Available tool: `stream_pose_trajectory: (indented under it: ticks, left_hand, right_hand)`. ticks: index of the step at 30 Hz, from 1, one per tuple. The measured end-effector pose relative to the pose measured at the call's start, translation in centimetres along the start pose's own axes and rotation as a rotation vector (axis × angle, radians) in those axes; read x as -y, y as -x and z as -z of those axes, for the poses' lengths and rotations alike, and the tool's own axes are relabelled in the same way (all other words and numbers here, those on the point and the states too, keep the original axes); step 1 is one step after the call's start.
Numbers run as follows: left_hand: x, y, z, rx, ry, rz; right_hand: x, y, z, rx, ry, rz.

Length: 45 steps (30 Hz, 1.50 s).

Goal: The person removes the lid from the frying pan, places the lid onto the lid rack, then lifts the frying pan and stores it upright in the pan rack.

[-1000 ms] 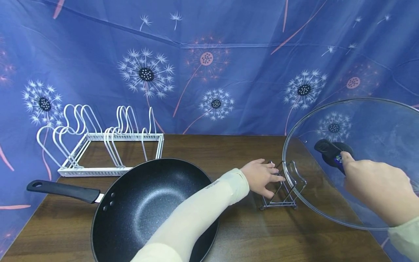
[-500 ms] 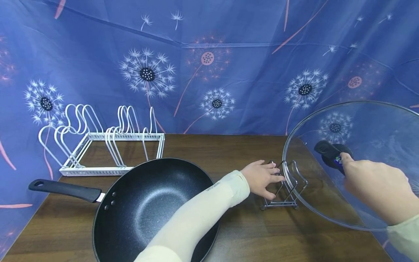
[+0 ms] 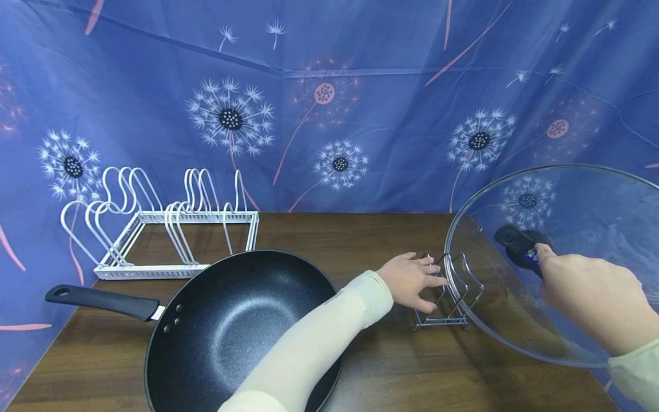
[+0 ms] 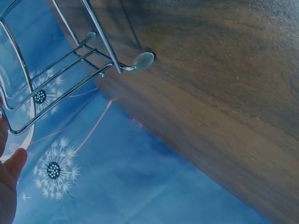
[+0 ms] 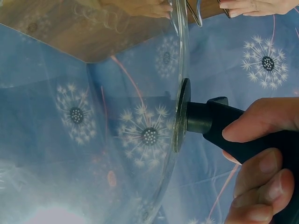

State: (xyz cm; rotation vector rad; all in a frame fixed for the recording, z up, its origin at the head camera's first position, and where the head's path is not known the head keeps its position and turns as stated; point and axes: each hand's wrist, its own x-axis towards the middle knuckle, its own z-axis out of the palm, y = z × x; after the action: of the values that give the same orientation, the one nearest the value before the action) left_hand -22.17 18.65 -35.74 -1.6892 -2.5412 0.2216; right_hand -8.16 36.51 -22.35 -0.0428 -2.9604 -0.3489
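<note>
Only the right wrist view shows the right hand [image 5: 261, 154] gripping the lid's handle [image 5: 224, 128]; left hand [image 3: 412, 280] steadies the wire rack [image 3: 448, 297], fingers relaxed.

Staged kitchen tabletop — wok [image 3: 231, 332], white pan rack [image 3: 159, 223], dandelion-print backdrop cloth [image 3: 329, 103].

Wooden counter [image 3: 360, 240] before a blue dandelion-print backdrop [image 3: 360, 114], bearing a white wire rack [image 3: 165, 229], a black wok [image 3: 231, 332], and a small chrome lid stand [image 3: 453, 297] touched by the left hand [image 3: 412, 280], while the right hand [image 3: 592, 297] grips a tilted glass lid [image 3: 566, 252] by its black handle [image 3: 520, 243].
</note>
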Motion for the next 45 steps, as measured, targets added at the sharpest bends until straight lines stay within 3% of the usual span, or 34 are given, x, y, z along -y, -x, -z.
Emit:
stream_pose_trajectory:
  ticks: [7, 13, 19, 25, 30, 37, 45]
  left_hand:
    - [0.6, 0.3, -0.1, -0.033, -0.002, 0.008]
    - [0.9, 0.8, -0.2, -0.031, 0.048, 0.024]
    - [0.9, 0.8, -0.2, -0.03, 0.048, 0.028]
    - [0.7, 0.8, -0.4, -0.015, 0.051, 0.044]
    - [0.4, 0.7, -0.3, -0.005, 0.05, 0.052]
    - [-0.2, 0.7, -0.3, -0.007, 0.026, 0.05]
    - [-0.8, 0.8, -0.5, 0.022, -0.024, 0.054]
  right_hand:
    - [0.2, -0.3, -0.2, -0.038, -0.02, 0.025]
    - [0.1, -0.5, -0.8, -0.132, -0.035, 0.055]
    - [0.0, -0.5, -1.0, -0.103, -0.012, 0.074]
    - [0.3, -0.6, -1.0, -0.163, -0.016, 0.095]
    - [0.2, -0.8, -1.0, -0.06, -0.023, 0.056]
    - [-0.3, -0.6, -1.7, -0.078, 0.01, 0.087]
    - [-0.4, -1.0, -1.7, 0.052, 0.012, 0.052]
